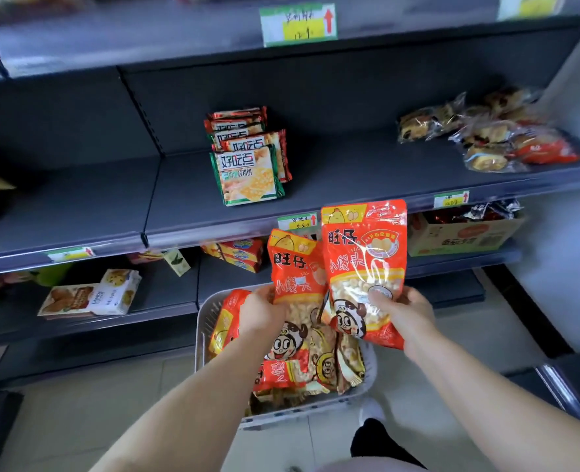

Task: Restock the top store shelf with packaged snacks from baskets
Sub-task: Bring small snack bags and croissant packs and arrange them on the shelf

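My right hand (407, 315) grips the lower edge of a red snack bag (363, 264) with a cartoon face, held upright in front of the middle shelf's edge. My left hand (260, 313) grips a second red snack bag (295, 267) of the same kind, just left of the first and a little lower. Below both hands a white basket (204, 321) on the floor holds several more red and yellow snack bags (302, 366). The grey shelf (366, 172) above is mostly bare in the middle.
A stack of green and red biscuit packs (249, 175) stands on the middle shelf. Clear-wrapped pastries (493, 137) lie at its right end. The lower shelf carries a cookie box (91, 296), small packs (240, 255) and a cardboard carton (465, 233). Price tags (298, 25) hang on shelf edges.
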### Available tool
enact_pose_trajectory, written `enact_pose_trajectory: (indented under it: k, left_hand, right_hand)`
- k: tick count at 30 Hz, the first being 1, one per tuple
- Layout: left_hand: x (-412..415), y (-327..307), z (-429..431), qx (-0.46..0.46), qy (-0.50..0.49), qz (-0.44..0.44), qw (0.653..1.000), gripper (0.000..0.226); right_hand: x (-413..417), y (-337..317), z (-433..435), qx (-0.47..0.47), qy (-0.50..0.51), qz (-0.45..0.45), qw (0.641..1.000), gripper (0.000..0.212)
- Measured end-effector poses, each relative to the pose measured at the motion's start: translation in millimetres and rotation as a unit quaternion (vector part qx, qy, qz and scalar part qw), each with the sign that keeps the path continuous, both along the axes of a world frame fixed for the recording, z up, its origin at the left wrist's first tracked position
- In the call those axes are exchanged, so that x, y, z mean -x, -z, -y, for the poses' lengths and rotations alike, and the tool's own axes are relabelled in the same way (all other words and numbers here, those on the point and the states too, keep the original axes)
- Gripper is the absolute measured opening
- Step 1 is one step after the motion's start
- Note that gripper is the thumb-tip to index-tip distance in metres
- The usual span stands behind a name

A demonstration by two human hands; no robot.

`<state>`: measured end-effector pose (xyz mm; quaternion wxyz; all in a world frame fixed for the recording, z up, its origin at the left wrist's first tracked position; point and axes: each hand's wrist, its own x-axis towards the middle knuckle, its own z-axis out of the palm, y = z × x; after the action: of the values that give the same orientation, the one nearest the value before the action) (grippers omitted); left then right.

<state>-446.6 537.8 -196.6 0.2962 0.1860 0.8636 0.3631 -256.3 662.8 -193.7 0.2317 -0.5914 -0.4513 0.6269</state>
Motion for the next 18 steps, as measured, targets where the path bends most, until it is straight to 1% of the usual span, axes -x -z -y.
enact_pose_trajectory:
  k: [2, 6, 9, 12, 18]
  left_hand:
    - [3, -14, 3, -0.023, 0.000, 0.004, 1.000, 0.034]
    - [0, -44, -4, -0.092, 0.019, 0.014, 0.995, 0.027]
    - [-10, -72, -18, -0.146, 0.041, 0.023, 0.988, 0.021]
    - [-22, -103, -37, -0.196, 0.044, 0.035, 0.979, 0.025]
    - [-52, -165, -87, -0.291, 0.068, 0.027, 0.954, 0.027]
  right_hand:
    - [-4, -13, 8, -0.022, 0.021, -0.018, 0.999, 0.047]
    - [-16, -40, 15, -0.069, 0.047, -0.052, 0.995, 0.038]
    - [-22, -63, 15, -0.098, 0.076, -0.081, 0.989, 0.039]
    - [-30, -91, 6, -0.128, 0.105, -0.127, 0.978, 0.041]
    - [-61, -157, -32, -0.217, 0.150, -0.182, 0.947, 0.032]
